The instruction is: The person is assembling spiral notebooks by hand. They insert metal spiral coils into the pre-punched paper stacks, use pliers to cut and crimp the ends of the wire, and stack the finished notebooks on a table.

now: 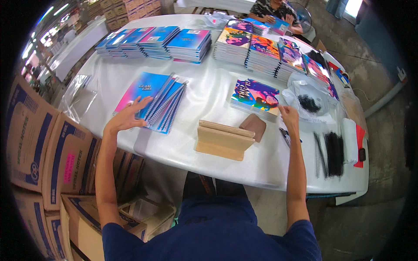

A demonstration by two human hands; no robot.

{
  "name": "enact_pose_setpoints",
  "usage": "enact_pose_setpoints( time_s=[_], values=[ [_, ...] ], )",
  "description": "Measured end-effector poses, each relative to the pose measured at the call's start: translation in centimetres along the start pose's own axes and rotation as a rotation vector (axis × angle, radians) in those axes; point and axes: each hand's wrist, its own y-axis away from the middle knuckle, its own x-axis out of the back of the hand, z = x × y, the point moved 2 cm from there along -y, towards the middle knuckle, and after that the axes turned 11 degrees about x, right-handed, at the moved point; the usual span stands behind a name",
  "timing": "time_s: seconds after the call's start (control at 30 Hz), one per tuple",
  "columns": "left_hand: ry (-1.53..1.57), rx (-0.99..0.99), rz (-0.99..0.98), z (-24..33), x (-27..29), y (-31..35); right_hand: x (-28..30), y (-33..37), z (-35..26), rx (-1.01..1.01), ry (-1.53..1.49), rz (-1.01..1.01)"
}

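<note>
Your left hand (126, 116) lies flat and spread, grip open, fingertips on the near edge of a fanned batch of blue-and-pink spiral notebooks (154, 102) left of centre; it presses on them without closing round any. I cannot count the notebooks in that fan exactly, though several wire spines show side by side.

Your right hand (289, 118) sits right of centre, fingers loosely extended, grip open, touching the lower right corner of a short stack of purple illustrated notebooks (256, 96); whether it pinches a cover I cannot tell.

Between your hands, at the near edge of the white worktop (209, 93), stands one slotted wooden jig (223, 140) with one brown block (254, 125) just behind it.

Across the top of the frame run two rows of stacks: about four blue stacks (154, 41) at upper left, about five colourful stacks (272, 52) at upper right. At lower right lie loose black binding coils (333, 152) beside a clear bag (307, 100) of black pieces.

Cardboard cartons (48, 148) are piled at lower left, and another person (278, 13) sits at the top edge.
</note>
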Motion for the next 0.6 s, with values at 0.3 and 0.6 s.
enact_pose_setpoints(
  time_s=[0.3, 0.6],
  values=[
    [0.339, -0.205, 0.322, 9.8, -3.8, -2.6, -2.5, -5.0, -0.6, -0.243, 0.191, -0.119],
    [0.841, -0.047, 0.320, 15.8, -9.2, -10.8, 3.6, 0.6, -13.5, 0.143, -0.544, 0.098]
  ],
)
